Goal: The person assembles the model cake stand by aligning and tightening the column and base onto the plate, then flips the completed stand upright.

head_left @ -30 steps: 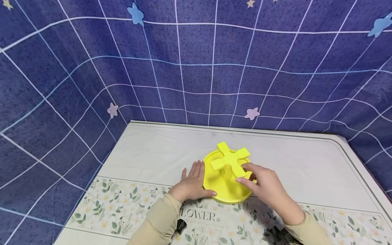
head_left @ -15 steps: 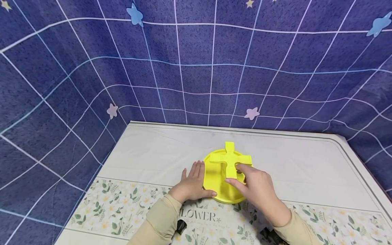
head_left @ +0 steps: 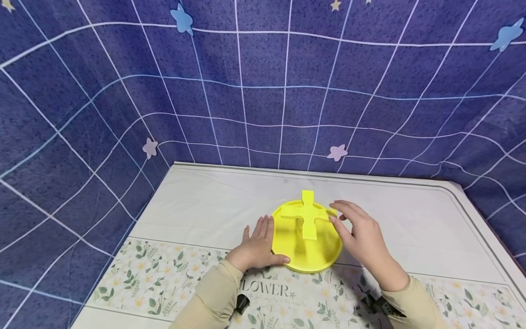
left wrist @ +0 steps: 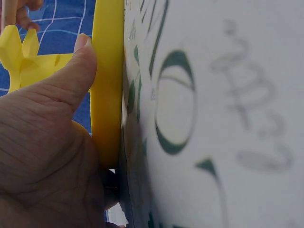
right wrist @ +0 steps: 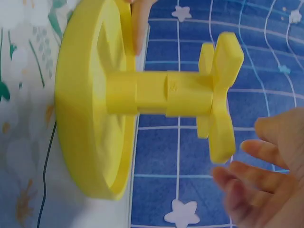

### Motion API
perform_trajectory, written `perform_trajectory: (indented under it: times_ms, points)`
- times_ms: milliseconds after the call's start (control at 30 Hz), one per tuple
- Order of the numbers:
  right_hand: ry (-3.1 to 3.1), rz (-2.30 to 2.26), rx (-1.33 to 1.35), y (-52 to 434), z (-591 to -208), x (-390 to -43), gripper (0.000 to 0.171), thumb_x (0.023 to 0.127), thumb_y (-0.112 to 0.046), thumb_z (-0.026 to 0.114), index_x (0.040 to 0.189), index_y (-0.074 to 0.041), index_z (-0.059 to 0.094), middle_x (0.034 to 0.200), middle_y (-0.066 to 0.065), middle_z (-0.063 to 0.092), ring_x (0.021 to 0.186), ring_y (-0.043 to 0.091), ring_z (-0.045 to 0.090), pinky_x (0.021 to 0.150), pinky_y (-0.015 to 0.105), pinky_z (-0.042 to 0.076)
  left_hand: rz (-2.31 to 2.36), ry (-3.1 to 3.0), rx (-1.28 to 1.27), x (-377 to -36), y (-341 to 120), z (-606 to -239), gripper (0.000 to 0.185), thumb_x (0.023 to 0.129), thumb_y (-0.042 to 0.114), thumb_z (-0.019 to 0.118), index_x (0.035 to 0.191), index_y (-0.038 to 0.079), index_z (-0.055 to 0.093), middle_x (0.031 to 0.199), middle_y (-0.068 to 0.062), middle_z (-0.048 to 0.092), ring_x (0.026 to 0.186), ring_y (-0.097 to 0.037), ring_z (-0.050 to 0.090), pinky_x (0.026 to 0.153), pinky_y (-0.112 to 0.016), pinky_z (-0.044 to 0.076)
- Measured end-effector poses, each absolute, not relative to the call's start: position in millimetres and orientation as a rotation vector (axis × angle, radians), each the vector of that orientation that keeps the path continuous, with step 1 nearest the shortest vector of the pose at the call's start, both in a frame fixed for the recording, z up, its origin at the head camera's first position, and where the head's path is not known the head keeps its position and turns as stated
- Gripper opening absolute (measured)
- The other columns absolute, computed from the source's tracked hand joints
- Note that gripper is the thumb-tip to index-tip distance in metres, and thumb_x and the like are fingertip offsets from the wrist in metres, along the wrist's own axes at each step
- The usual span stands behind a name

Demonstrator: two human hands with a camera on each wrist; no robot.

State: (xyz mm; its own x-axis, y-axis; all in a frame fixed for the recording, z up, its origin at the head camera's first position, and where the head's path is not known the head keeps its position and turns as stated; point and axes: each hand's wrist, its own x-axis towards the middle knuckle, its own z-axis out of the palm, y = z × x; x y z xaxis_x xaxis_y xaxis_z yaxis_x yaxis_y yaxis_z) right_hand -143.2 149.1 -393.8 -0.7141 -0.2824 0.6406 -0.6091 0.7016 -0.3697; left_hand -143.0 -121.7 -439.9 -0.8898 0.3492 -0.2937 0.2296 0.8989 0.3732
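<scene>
A round yellow dish point(head_left: 307, 262) with a raised rim lies flat on the table. From its middle rises a yellow post point(right wrist: 152, 92), topped by a yellow cross-shaped handle point(head_left: 308, 213) with flared arms. My left hand point(head_left: 258, 248) rests against the dish's left edge, fingers straight and thumb over the near rim; the left wrist view shows that thumb point(left wrist: 78, 71) close up. My right hand point(head_left: 363, 235) hovers by the handle's right arm, thumb and fingers loosely bent around nothing. A small gap separates it from the handle in the right wrist view.
A white tablecloth point(head_left: 222, 196) with a printed floral band covers the table. Blue curtain point(head_left: 263, 105) with a pale grid and stars hangs behind and at the left. Dark wrist straps point(head_left: 243, 303) show below both hands.
The right hand turned the cross handle clockwise from a slanted position to a straight one, then let go and moved right and away. The left hand and the dish stayed in place.
</scene>
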Motion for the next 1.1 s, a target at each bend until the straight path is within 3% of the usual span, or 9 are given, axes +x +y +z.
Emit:
perform_trajectory:
  times_ms: [133, 233, 667, 1100]
  points:
    - [-2.53, 0.837, 0.684, 154, -396, -146, 0.039, 0.095, -0.011, 0.063, 0.133, -0.003, 0.058, 0.124, 0.013, 0.064, 0.079, 0.018, 0.063, 0.055, 0.028, 0.046, 0.478, 2.718, 0.43, -143, -122, -441, 0.118, 0.082, 0.069, 0.061, 0.155, -0.001, -0.001, 0.162, -0.019, -0.003, 0.149, -0.032, -0.003, 0.114, -0.059, 0.0]
    - [-2.623, 0.877, 0.685, 157, -399, -147, 0.039, 0.098, -0.011, 0.059, 0.135, -0.001, 0.056, 0.125, 0.015, 0.063, 0.089, 0.022, 0.064, 0.062, 0.031, 0.051, 0.468, 2.712, 0.429, -143, -122, -443, 0.118, 0.083, 0.068, 0.061, 0.155, -0.001, -0.002, 0.162, -0.019, -0.005, 0.148, -0.032, -0.005, 0.114, -0.059, -0.001]
    - [-2.628, 0.973, 0.675, 157, -397, -137, 0.033, 0.085, -0.015, 0.076, 0.116, -0.006, 0.07, 0.104, 0.004, 0.071, 0.077, 0.01, 0.061, 0.06, 0.024, 0.05, 0.482, 2.718, 0.441, -143, -122, -440, 0.117, 0.083, 0.067, 0.061, 0.155, -0.002, -0.001, 0.161, -0.021, -0.003, 0.148, -0.034, -0.003, 0.113, -0.061, -0.001]
    - [-2.529, 0.7, 0.733, 133, -402, -129, 0.042, 0.074, -0.035, 0.084, 0.103, -0.007, 0.072, 0.084, -0.002, 0.068, 0.07, 0.013, 0.061, 0.058, 0.027, 0.048, 0.475, 2.752, 0.449, -148, -123, -457, 0.122, 0.08, 0.072, 0.06, 0.155, -0.002, -0.003, 0.161, -0.019, -0.005, 0.148, -0.032, -0.007, 0.113, -0.06, -0.003]
